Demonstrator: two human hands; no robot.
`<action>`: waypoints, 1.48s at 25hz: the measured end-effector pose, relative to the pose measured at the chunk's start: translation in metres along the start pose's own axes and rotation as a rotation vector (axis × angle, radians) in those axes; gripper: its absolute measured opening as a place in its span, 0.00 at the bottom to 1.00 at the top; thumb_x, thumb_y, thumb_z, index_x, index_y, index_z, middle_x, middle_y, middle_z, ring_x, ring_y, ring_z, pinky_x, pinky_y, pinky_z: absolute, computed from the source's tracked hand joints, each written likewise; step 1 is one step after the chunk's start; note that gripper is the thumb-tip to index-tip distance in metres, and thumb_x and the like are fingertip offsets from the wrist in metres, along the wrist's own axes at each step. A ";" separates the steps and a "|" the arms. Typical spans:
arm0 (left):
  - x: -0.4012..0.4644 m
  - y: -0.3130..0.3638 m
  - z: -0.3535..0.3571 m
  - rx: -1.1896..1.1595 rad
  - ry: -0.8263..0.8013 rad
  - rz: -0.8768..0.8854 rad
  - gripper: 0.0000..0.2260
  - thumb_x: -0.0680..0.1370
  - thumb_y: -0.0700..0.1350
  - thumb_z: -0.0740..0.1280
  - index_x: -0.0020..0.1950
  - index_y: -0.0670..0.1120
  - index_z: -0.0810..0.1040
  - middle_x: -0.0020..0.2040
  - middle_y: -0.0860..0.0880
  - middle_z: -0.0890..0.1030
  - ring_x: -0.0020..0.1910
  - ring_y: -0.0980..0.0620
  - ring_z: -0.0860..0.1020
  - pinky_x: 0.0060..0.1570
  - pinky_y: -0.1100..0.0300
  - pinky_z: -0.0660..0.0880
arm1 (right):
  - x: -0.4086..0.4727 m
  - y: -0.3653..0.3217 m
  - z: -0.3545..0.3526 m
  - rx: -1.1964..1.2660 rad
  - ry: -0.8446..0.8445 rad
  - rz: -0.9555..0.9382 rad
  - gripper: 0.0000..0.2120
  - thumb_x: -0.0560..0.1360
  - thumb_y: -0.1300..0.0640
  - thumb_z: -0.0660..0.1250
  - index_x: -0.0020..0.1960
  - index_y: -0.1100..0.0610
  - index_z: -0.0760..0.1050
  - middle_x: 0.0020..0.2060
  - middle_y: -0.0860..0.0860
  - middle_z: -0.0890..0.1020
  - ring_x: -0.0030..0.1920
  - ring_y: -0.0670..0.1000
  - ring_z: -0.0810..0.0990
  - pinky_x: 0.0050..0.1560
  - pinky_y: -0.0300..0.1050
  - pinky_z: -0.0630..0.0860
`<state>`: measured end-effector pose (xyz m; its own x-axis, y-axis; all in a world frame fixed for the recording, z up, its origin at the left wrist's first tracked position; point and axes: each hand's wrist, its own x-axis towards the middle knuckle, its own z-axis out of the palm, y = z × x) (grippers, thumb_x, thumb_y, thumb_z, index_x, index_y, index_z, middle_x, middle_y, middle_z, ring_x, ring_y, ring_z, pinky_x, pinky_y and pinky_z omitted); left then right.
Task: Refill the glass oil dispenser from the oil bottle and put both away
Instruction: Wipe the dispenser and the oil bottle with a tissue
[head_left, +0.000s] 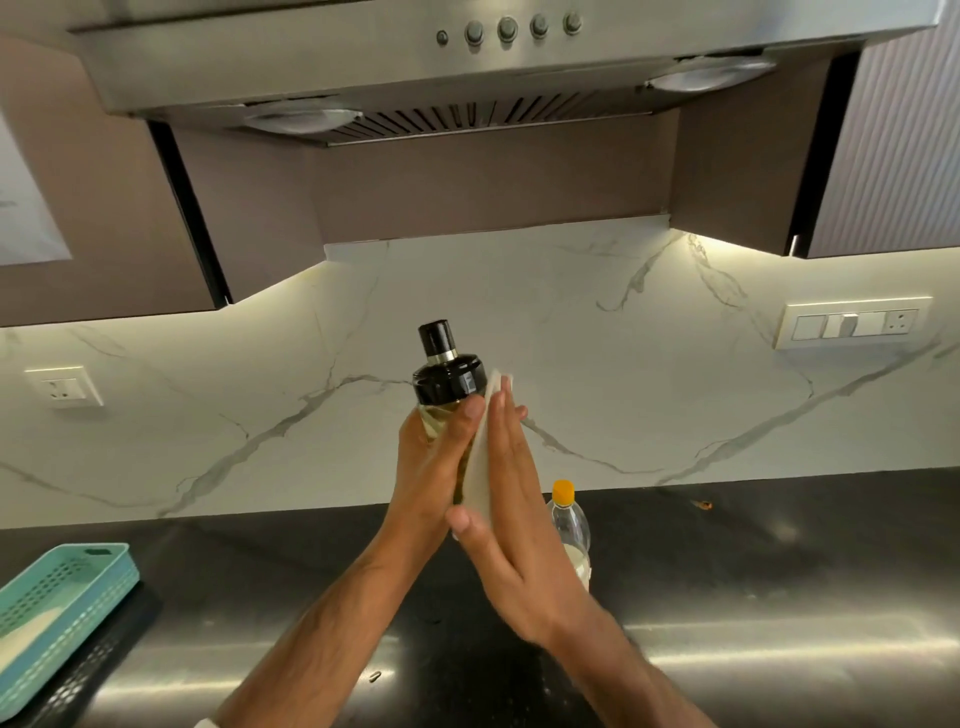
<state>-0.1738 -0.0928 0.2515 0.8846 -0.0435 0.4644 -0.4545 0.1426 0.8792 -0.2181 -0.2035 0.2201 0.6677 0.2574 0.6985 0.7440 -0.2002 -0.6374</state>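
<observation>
While the left hand (434, 457) grips the glass oil dispenser (447, 387) upright, cap up, above the counter (779, 571), the right hand (506, 499) presses a white cloth (480, 467) flat-fingered against its right side, nearer the capped oil bottle (569, 530) standing just behind.

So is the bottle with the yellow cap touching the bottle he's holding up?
Apart. The head view shows the oil bottle standing on the counter, while the left hand holds the glass oil dispenser raised well above it.
</observation>
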 end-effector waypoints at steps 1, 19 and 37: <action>0.000 0.000 0.000 0.015 -0.010 0.005 0.33 0.73 0.64 0.72 0.70 0.44 0.75 0.61 0.40 0.83 0.62 0.39 0.81 0.64 0.37 0.76 | 0.010 -0.003 -0.005 0.022 -0.004 0.005 0.38 0.82 0.37 0.51 0.82 0.50 0.34 0.82 0.44 0.40 0.82 0.47 0.41 0.81 0.48 0.46; 0.012 -0.002 0.000 0.108 0.036 0.001 0.37 0.69 0.69 0.73 0.67 0.44 0.78 0.58 0.40 0.84 0.59 0.42 0.83 0.62 0.37 0.77 | 0.010 0.016 -0.005 -0.049 -0.069 -0.015 0.44 0.79 0.30 0.46 0.82 0.56 0.33 0.82 0.50 0.39 0.82 0.54 0.40 0.80 0.64 0.50; 0.023 0.001 0.004 0.066 0.117 -0.022 0.44 0.60 0.76 0.73 0.67 0.49 0.79 0.57 0.48 0.86 0.57 0.50 0.84 0.55 0.51 0.82 | 0.008 0.029 0.001 -0.030 -0.027 0.054 0.39 0.84 0.55 0.62 0.82 0.53 0.37 0.82 0.46 0.43 0.82 0.48 0.44 0.81 0.48 0.53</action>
<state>-0.1546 -0.0975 0.2631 0.8989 0.0703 0.4325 -0.4372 0.0777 0.8960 -0.1916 -0.2062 0.2067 0.7063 0.2713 0.6539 0.7076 -0.2425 -0.6637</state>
